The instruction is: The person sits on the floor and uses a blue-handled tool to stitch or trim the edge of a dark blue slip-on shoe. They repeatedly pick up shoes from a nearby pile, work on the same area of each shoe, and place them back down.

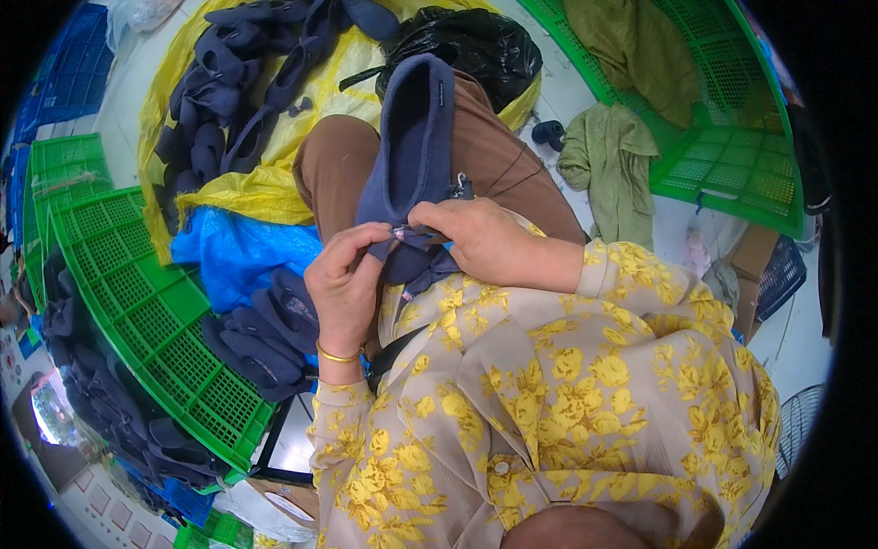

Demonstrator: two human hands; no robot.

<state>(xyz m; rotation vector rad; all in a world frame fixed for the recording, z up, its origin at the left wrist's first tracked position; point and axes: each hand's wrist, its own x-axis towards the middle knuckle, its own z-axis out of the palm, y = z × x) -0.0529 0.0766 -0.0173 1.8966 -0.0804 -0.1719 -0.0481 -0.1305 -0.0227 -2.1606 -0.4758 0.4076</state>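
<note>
A navy blue felt slipper (440, 137) lies lengthwise on my lap, its opening facing up. At its near end my left hand (343, 284) pinches the felt edge between thumb and fingertips, with a small pale patch showing there. Close against it, my right hand (489, 242) is closed on the same end, thumb pressed onto the edge. A small dark and metal object (461, 188) pokes out just above the right hand; its kind is unclear. More bunched navy fabric (421, 263) hangs below my fingers. My palms hide what lies inside them.
A yellow sheet (352, 78) ahead carries a heap of navy slippers (215, 82). Beside it sits a black plastic bag (485, 55). Green crates (155, 302) stand left and right, more slippers (261, 343) by the left one. A dark thread spool (548, 134) and olive cloth (611, 160) lie right.
</note>
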